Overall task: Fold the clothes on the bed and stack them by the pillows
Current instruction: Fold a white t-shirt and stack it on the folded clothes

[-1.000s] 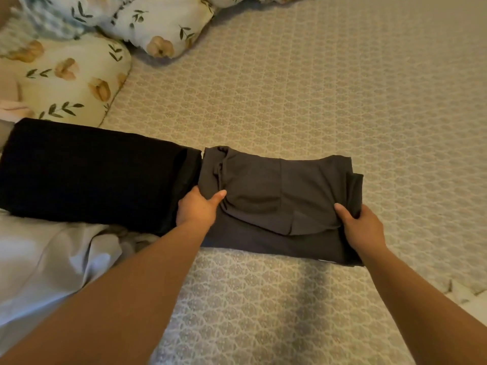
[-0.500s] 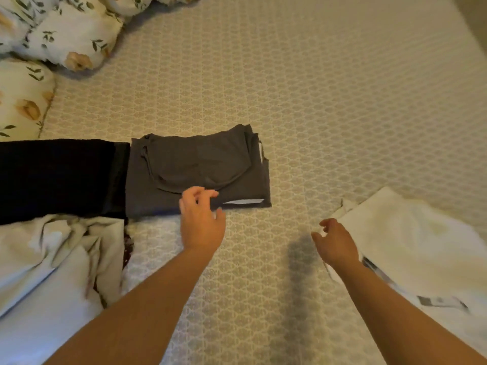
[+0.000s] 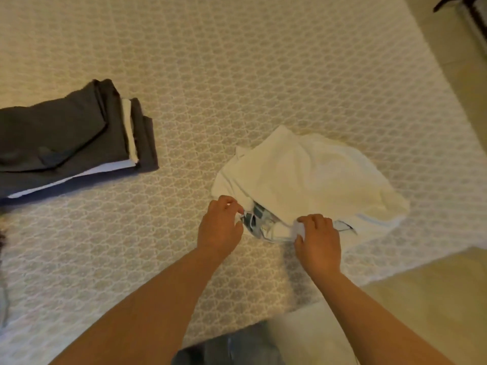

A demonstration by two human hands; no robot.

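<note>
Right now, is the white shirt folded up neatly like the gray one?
No, the white shirt lies crumpled while both hands grip its near edge.

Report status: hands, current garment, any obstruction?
Left hand and right hand both pinch crumpled white printed garment. Folded dark grey garment lies apart. Nothing blocking.

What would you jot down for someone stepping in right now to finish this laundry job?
Left hand: pinching the near edge of the white garment.
Right hand: gripping the same edge, further right.
White garment: crumpled on the bed, near its right edge, not yet folded.
Grey garment: folded, lying at the left.
Left to do: spread and fold the white one, then stack it by the pillows, which are out of view.
</note>
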